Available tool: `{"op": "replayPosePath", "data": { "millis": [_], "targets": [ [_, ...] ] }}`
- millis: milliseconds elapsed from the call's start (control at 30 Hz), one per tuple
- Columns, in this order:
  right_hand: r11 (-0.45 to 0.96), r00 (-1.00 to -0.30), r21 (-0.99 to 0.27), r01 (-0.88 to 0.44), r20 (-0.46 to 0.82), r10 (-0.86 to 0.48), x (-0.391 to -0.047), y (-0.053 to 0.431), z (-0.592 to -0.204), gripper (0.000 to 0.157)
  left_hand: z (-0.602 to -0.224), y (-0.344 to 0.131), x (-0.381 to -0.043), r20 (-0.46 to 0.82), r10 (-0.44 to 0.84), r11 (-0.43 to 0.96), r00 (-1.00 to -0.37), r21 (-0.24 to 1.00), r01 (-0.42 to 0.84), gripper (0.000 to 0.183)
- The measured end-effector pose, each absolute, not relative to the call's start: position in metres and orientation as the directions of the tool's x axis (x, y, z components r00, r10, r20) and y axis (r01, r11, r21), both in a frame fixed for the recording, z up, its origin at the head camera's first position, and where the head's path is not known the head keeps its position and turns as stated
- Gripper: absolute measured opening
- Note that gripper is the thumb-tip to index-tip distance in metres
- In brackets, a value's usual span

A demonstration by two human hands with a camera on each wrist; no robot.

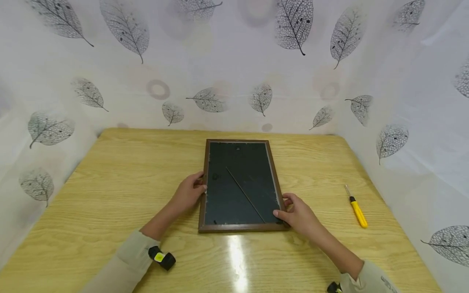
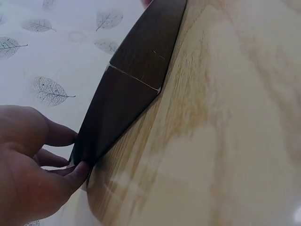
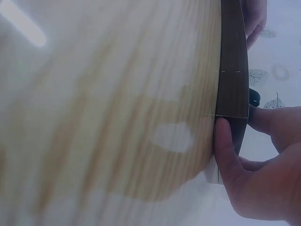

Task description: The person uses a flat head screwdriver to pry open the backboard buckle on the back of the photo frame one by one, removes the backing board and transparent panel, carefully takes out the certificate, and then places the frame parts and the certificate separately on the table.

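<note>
A picture frame with a brown rim lies back side up on the table, its dark backing board facing the head camera. Across the board runs a thin straight strip, slanting down to the right. My left hand grips the frame's left side, thumb at the rim; in the left wrist view the fingers pinch its edge. At the lower right corner my right hand holds the frame, thumb over the top. The right wrist view has a finger along the outer side near the corner joint.
A screwdriver with a yellow handle lies on the wooden table to the right of my right hand, its tip pointing away. Leaf-patterned sheeting stands behind the table and along both sides.
</note>
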State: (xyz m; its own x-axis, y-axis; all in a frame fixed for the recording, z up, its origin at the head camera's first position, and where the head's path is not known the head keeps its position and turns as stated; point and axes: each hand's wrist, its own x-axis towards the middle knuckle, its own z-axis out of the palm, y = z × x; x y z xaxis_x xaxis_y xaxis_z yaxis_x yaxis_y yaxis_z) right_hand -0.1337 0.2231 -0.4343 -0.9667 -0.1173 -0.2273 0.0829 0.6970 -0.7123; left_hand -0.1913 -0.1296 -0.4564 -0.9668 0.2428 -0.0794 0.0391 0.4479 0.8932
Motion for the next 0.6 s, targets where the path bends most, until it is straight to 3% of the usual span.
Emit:
{"op": "replayPosePath", "data": {
  "millis": [600],
  "targets": [
    [0.692,-0.958,-0.719,0.068,-0.24,-0.156,-0.123,0.225,-0.428,0.07,-0.464,-0.14,-0.173,-0.088,0.34,0.232,-0.936,0.973,-0.007,0.065]
  ]
}}
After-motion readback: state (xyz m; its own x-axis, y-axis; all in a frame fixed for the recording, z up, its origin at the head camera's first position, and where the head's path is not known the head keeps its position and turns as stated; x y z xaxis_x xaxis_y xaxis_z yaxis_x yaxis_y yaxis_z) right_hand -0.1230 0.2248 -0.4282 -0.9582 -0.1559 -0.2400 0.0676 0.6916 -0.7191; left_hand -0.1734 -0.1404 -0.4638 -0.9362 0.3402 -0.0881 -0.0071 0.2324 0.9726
